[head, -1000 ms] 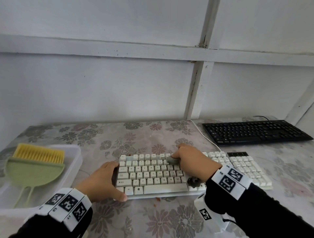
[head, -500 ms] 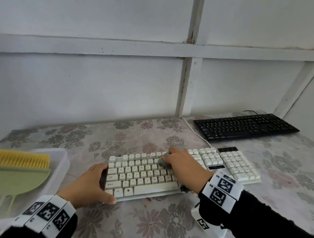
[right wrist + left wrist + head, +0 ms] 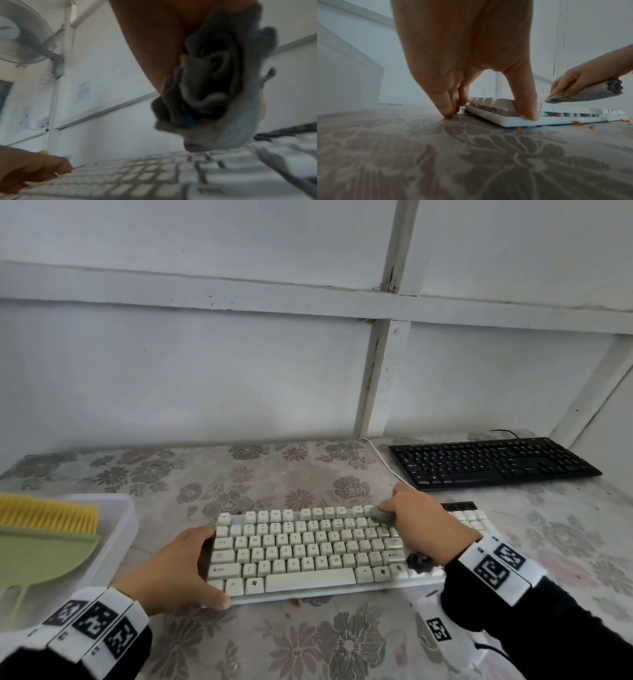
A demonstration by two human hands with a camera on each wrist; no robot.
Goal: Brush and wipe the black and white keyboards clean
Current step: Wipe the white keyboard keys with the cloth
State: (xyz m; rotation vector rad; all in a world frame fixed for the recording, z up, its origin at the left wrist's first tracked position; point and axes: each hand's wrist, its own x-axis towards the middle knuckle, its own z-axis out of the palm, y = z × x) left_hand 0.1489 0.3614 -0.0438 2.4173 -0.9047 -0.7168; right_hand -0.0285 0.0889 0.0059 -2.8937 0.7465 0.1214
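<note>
Near the table's front edge lies the white keyboard (image 3: 342, 549); the left hand (image 3: 174, 570) clamps its left end while the right hand (image 3: 424, 529), fingers curled round a grey cloth (image 3: 590, 93), wipes the top row. Next, lower rows, I'd judge. Two keyboards: the black keyboard (image 3: 493, 462) waits at the far right corner. One brush (image 3: 44, 529).

Two keyboards are lying on the table: one white keyboard (image 3: 308, 549), one black keyboard (image 3: 493, 462). One grey cloth (image 3: 583, 93) is showing. One yellow-bristled brush (image 3: 44, 513) and one green dustpan (image 3: 41, 556) are sitting in one clear bin (image 3: 118, 529). Two hands are showing: left hand (image 3: 171, 570), right hand (image 3: 428, 525).
</note>
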